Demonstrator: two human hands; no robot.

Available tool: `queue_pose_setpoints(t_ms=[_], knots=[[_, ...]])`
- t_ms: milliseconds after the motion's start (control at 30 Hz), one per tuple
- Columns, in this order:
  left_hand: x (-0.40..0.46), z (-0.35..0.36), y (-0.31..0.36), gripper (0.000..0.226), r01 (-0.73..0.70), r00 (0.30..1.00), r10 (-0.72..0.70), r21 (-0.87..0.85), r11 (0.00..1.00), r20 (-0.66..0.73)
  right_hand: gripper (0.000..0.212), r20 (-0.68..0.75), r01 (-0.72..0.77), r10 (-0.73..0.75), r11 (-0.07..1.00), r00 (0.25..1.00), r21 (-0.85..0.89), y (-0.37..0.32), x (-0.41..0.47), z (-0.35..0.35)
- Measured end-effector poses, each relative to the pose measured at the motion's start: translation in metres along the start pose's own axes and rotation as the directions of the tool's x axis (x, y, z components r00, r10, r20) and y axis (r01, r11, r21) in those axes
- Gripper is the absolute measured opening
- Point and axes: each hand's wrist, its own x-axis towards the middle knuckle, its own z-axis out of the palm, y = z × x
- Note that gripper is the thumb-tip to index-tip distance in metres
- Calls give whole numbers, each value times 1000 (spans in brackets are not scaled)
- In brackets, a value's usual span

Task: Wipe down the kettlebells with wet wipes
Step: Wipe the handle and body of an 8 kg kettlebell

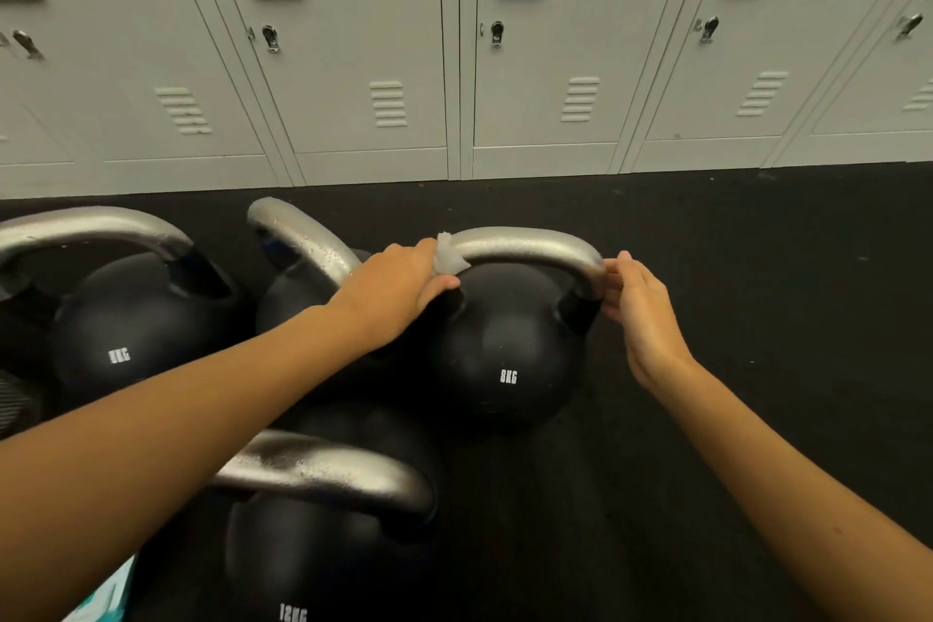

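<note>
The 8KG kettlebell (507, 349) stands upright on the black floor (732, 298), its silver handle (525, 245) arching across the top. The left hand (399, 290) wraps the handle's left end, fingers curled round a white wet wipe (448, 259) pressed against the metal. The right hand (641, 313) touches the handle's right leg with loosely bent fingertips. Left of this kettlebell are two more; a 12KG kettlebell (303, 561) stands nearer the camera. Grey lockers (454, 66) line the wall beyond it.
</note>
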Motion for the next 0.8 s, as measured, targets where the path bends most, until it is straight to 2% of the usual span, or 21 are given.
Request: queue_pose_setpoints(t_ms=[100,267,333,467,633,800], knots=[[3,-4,9,44,81,997,-81,-86,993,-2,39,-2,65,-65,998,998,-9,8,-13,-1],[1,-17,25,32,-146,981,126,-135,980,-145,45,83,230,-224,971,971,-68,8,-28,-4],[0,-15,26,36,-136,981,108,-174,975,-161,41,120,256,-246,963,962,-82,7,-30,-4],[-2,-3,12,45,78,987,-122,-366,928,-100,41,96,296,-284,943,954,-153,11,-29,-3],[1,12,18,45,350,924,-382,-448,823,20,40,82,326,-317,932,945,-161,14,-28,-2],[1,14,28,52,482,872,-458,-465,743,172,39,89,329,-318,932,944,-151,14,-28,-2]])
